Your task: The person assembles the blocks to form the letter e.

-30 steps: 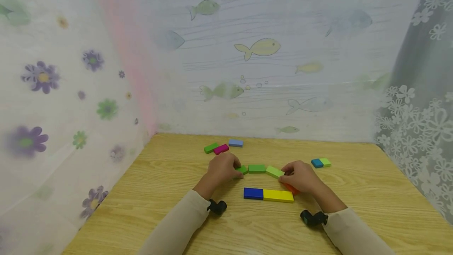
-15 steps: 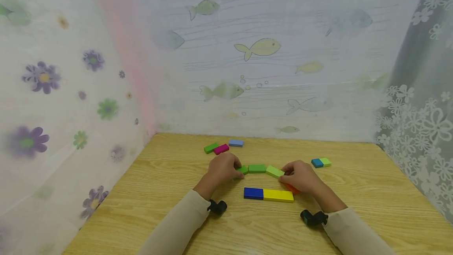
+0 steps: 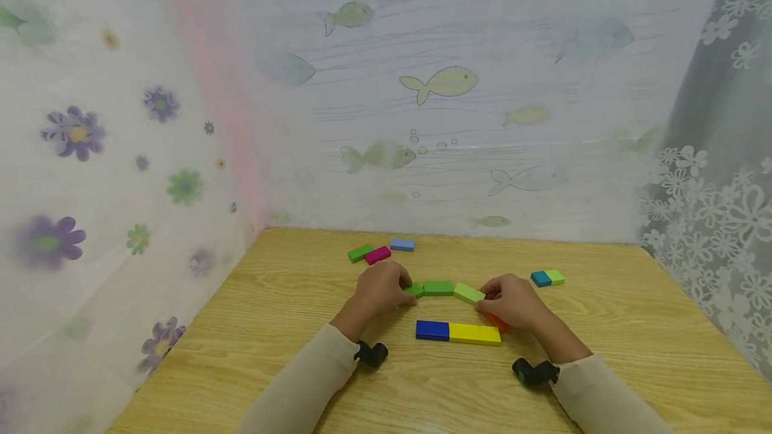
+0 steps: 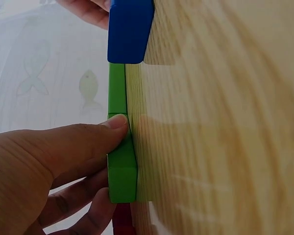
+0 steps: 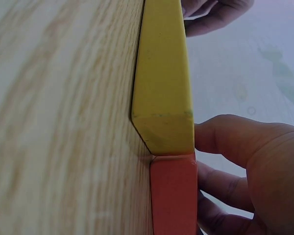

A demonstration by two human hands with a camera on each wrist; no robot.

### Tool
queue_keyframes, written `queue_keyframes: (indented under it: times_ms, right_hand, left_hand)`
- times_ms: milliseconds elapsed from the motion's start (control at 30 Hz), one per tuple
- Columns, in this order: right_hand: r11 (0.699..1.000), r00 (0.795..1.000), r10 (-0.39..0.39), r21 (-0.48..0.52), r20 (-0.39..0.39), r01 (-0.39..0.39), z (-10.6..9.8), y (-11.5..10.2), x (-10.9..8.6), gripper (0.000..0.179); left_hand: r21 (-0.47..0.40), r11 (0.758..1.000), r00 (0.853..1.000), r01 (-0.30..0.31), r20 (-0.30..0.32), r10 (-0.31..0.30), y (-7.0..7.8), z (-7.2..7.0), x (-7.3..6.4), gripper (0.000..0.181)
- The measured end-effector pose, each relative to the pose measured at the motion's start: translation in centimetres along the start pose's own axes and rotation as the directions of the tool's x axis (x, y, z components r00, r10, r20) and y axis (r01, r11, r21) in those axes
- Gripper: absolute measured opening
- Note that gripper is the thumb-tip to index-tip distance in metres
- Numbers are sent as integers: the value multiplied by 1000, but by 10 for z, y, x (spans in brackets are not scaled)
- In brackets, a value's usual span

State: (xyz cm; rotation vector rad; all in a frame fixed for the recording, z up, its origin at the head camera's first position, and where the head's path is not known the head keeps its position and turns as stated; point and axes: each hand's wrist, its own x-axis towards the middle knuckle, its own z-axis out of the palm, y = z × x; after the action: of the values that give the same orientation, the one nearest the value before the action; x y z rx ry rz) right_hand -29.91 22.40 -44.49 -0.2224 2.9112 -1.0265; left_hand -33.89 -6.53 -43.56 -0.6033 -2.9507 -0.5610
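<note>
In the head view my left hand point(image 3: 380, 284) pinches a green wooden block point(image 3: 414, 291) at the left end of a curved row. The left wrist view shows the thumb on this block's point(image 4: 121, 183) near edge, fingers behind. A second green block point(image 3: 438, 288) lies in the middle. To its right is a light green block point(image 3: 468, 293), its right end between the thumb and fingers of my right hand point(image 3: 512, 300). An orange-red block point(image 3: 497, 321) is partly hidden below that hand. In the right wrist view, the yellow block point(image 5: 164, 73) hides the right fingertips' contact.
Nearer me, a dark blue block point(image 3: 432, 330) and a yellow block point(image 3: 474, 334) lie end to end. At the back left are green point(image 3: 360, 253), magenta point(image 3: 378, 255) and light blue point(image 3: 402, 245) blocks. Blue point(image 3: 541, 278) and lime point(image 3: 555, 277) blocks touch at right.
</note>
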Motion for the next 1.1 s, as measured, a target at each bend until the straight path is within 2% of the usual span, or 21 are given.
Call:
queue_keyframes:
  times_ms: [333,1100]
  right_hand:
    - [1000,1000,-18,-3,-9,18,-2,0,-2,40]
    - [1000,1000,-21,4,-7,21,-2,-2,-2,40]
  left_hand:
    - [-2,1000,1000,-10,-16,10,0,1,1,35]
    - [-17,1000,1000,9,-3,-9,-1,2,1,36]
